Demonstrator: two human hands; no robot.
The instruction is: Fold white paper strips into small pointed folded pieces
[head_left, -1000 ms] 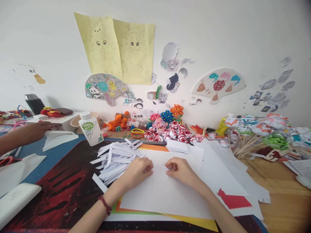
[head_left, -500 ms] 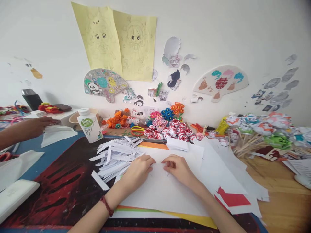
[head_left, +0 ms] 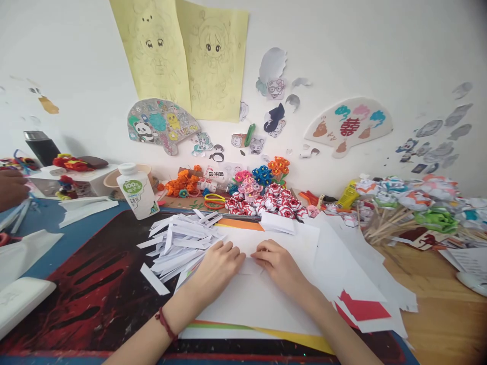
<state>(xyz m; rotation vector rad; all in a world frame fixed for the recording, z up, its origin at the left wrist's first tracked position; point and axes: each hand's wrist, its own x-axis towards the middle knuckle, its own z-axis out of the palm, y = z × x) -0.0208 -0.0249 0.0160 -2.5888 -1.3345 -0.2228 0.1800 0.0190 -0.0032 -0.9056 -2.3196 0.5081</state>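
A small piece of white paper spans the gap between my two hands, low over white sheets lying on the desk. My left hand is closed on its left end, thumb hidden beneath the fingers. At the right end, my right hand pinches it between thumb and index finger. Just left of my left hand lies a loose heap of narrow folded white paper strips. Orange, green and yellow paper peeks out from under the white sheets.
A white bottle stands behind the strips. Red-and-white paper flowers line the wall side. More flowers on sticks lie at right, near a red paper scrap. Another person's hand is at the far left.
The other person's hand has drawn back leftward, away from the white sheet there. My hands have shifted slightly on the small paper, and the view has tilted a little downward.
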